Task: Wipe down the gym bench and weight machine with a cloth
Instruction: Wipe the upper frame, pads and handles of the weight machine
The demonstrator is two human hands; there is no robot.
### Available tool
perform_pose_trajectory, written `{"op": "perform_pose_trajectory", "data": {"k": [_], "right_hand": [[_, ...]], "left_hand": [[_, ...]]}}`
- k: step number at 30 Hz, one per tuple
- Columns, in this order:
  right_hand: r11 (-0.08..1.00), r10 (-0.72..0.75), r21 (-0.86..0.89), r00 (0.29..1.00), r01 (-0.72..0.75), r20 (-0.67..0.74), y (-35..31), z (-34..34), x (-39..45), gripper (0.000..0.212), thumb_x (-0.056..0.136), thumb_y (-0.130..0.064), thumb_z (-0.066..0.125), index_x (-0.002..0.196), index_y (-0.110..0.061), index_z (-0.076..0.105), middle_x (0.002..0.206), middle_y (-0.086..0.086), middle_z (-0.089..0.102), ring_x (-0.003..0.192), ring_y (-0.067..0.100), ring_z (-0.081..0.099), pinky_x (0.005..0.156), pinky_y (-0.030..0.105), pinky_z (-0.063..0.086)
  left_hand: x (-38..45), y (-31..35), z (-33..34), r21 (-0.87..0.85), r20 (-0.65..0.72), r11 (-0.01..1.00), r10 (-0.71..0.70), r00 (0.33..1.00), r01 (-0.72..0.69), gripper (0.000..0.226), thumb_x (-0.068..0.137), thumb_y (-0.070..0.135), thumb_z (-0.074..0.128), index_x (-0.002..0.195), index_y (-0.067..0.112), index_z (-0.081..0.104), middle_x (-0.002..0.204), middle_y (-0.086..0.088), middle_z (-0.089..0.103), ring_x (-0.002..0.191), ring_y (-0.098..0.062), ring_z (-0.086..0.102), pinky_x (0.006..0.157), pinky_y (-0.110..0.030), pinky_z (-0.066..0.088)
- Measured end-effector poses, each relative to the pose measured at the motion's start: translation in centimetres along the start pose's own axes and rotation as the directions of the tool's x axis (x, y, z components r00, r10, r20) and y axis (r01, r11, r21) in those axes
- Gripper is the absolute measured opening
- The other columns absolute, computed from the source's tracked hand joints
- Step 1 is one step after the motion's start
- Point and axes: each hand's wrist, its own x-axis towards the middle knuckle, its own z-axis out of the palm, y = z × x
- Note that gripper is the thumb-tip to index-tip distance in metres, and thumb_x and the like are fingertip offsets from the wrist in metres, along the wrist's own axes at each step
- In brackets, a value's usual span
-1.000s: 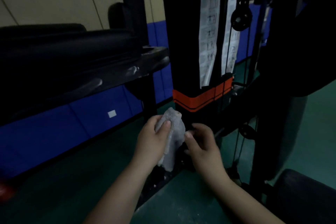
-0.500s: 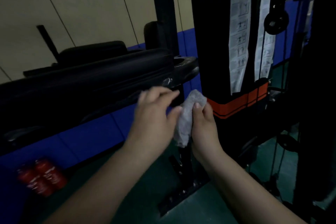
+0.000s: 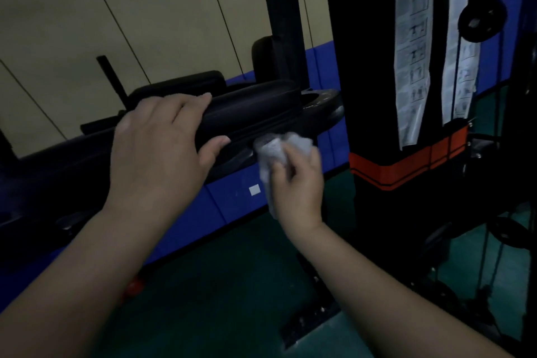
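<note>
A black padded bench [image 3: 255,107] runs from the left edge toward the middle, raised off the floor. My left hand [image 3: 159,148] rests on the pad's near side, fingers over the top and thumb under its edge. My right hand [image 3: 296,180] grips a crumpled grey cloth [image 3: 273,151] and holds it against the underside of the pad near its right end. The weight machine's black column [image 3: 366,67] with an orange band [image 3: 406,163] stands just right of the cloth.
Instruction sheets [image 3: 412,46] hang on the column, with a pulley [image 3: 482,20] and cables beside it. A black upright post [image 3: 282,14] rises behind the bench. Blue wall padding [image 3: 232,200] lines the wall. The floor [image 3: 220,285] is green, with a bolted base plate [image 3: 308,320].
The cloth passed from my left hand to my right. Both hands rose from near the column's base; my left hand went onto the bench pad and my right brought the cloth under it.
</note>
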Motion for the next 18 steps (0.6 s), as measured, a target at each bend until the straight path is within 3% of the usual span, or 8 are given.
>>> {"op": "perform_pose_trajectory", "data": {"k": [2,4,6,8,11,15,18], "right_hand": [[0.990,0.133,0.069,0.978,-0.124,-0.163,-0.1,-1.2,2.7,0.030,0.091,-0.020,0.055,0.121,-0.023,0.053,0.121,0.000,0.054,0.104,0.001,0.050,0.085,0.007,0.038],[0.955,0.272,0.189,0.932,-0.230,-0.239,-0.1,-2.3,4.5,0.040,0.092,-0.018,0.058,0.130,-0.022,0.046,0.125,-0.006,0.054,0.108,0.002,0.053,0.085,0.007,0.041],[0.968,0.235,0.135,0.949,-0.209,-0.212,-0.8,-1.5,3.6,0.024,0.092,-0.016,0.060,0.114,-0.020,0.053,0.114,-0.002,0.057,0.095,0.001,0.055,0.075,0.000,0.039],[0.989,0.131,0.079,0.987,-0.123,-0.096,-1.9,0.7,0.7,0.015,0.090,-0.010,0.061,0.098,-0.021,0.054,0.104,0.001,0.055,0.086,0.000,0.051,0.074,-0.001,0.036],[0.997,-0.053,0.064,0.992,0.046,0.113,-3.0,2.7,-2.8,0.014,0.088,-0.005,0.061,0.098,-0.015,0.061,0.100,-0.005,0.048,0.089,-0.007,0.048,0.077,0.001,0.036],[0.993,0.077,0.097,0.996,-0.072,-0.048,-3.0,2.2,-1.5,0.020,0.089,-0.010,0.061,0.105,-0.022,0.059,0.104,-0.013,0.045,0.094,-0.017,0.047,0.078,-0.002,0.035],[0.990,0.056,0.131,0.998,-0.050,-0.035,-4.3,3.5,-3.0,0.021,0.089,-0.006,0.060,0.099,-0.024,0.059,0.101,-0.018,0.047,0.095,-0.009,0.051,0.080,0.004,0.038]], "left_hand": [[0.1,-1.0,-0.5,-0.011,0.030,1.000,0.008,1.000,-0.007,0.060,0.087,0.054,0.052,0.135,0.019,0.051,0.126,-0.007,0.059,0.114,-0.031,0.049,0.090,-0.047,0.043],[-0.1,-2.4,-1.2,-0.015,0.065,1.000,-0.017,0.998,0.018,0.063,0.083,0.060,0.051,0.133,0.021,0.053,0.125,-0.008,0.060,0.114,-0.031,0.049,0.091,-0.047,0.043],[-0.4,-4.1,-1.8,-0.027,0.092,0.999,-0.044,0.995,0.047,0.067,0.079,0.064,0.050,0.130,0.021,0.056,0.122,-0.008,0.061,0.112,-0.032,0.051,0.090,-0.047,0.044],[-1.0,-5.6,-2.3,-0.049,0.114,0.998,-0.044,0.993,0.050,0.068,0.076,0.065,0.049,0.129,0.023,0.057,0.122,-0.007,0.062,0.111,-0.032,0.052,0.089,-0.048,0.044],[-2.0,-8.0,-3.2,-0.079,0.140,0.996,-0.040,0.989,0.051,0.069,0.073,0.066,0.051,0.129,0.026,0.057,0.122,-0.005,0.063,0.113,-0.030,0.052,0.090,-0.047,0.045],[-3.4,-11.8,-3.9,-0.134,0.182,0.989,-0.040,0.982,0.065,0.070,0.075,0.078,0.048,0.128,0.033,0.056,0.119,0.000,0.064,0.111,-0.026,0.053,0.091,-0.046,0.045],[-4.4,-12.8,-4.3,-0.239,0.162,0.964,-0.079,0.984,0.117,0.063,0.073,0.067,0.055,0.127,0.034,0.057,0.120,0.003,0.063,0.114,-0.022,0.048,0.095,-0.039,0.038]]}}
